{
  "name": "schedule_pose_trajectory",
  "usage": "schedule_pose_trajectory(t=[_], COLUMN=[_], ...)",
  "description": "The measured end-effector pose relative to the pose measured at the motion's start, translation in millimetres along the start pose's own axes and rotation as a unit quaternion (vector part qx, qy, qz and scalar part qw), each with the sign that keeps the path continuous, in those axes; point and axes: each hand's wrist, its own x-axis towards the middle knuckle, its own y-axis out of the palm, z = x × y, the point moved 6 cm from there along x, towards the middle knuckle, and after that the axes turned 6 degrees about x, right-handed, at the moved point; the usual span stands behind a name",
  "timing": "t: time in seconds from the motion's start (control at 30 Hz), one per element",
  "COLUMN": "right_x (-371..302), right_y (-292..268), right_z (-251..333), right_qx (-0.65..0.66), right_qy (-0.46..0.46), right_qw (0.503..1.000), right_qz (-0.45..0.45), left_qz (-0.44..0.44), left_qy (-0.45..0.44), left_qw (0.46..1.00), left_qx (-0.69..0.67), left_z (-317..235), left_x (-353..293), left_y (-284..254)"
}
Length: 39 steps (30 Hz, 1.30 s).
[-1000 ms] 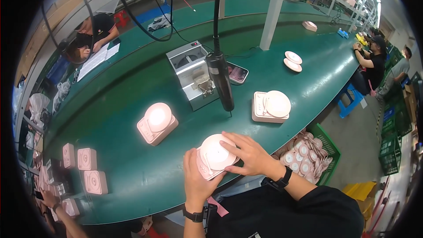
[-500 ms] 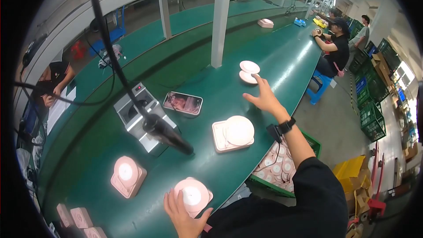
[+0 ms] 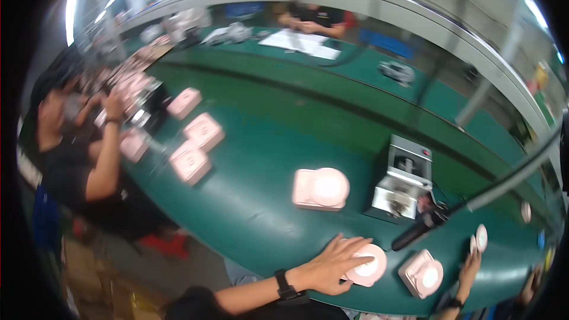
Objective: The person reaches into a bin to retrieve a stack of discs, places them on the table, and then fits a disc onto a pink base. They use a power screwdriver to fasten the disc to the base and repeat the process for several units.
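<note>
My left hand (image 3: 332, 266), a black watch on its wrist, lies over a pink square unit with a white round disc (image 3: 366, 265) at the near edge of the green belt (image 3: 267, 142), fingers spread across its top. My right hand (image 3: 468, 268) is stretched far right, open, its fingertips just below two small white discs (image 3: 478, 238). Between my hands sits a second pink unit with a white disc (image 3: 422, 274). A black hanging screwdriver (image 3: 418, 231) dangles just above the unit under my left hand.
A grey metal machine (image 3: 403, 181) stands behind the screwdriver, with another pink unit (image 3: 320, 189) to its left. Several pink units (image 3: 191, 163) lie further left near a seated co-worker (image 3: 89, 160). Across the belt, another person (image 3: 314, 21) has papers.
The view has swung to the left, bringing in the co-worker and the pink units there. My left hand stays on the pink unit; my right hand stays stretched toward the white discs.
</note>
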Motion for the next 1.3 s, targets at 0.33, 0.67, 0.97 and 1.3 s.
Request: schedule_pose_trajectory(t=[0.33,0.67,0.97,1.3], right_x=[-15,-105,-109,-169], right_y=[-75,-140,-29,90], right_z=[103,318,533,605], right_qx=[-0.097,0.141,0.233,0.274], right_qy=[0.084,-0.131,-0.358,-0.424], right_qw=[0.991,0.963,0.902,0.814], right_qz=[-0.022,-0.191,0.066,0.287], left_qz=[-0.153,-0.269,-0.107,-0.303], left_qy=[-0.019,-0.437,-0.442,-0.348], left_qw=[0.988,0.749,0.847,0.880], left_qx=[-0.020,0.419,0.274,-0.111], left_z=[8,280,172,105], left_x=[-13,-262,-199,-167], left_y=[-38,-281,-202,-98])
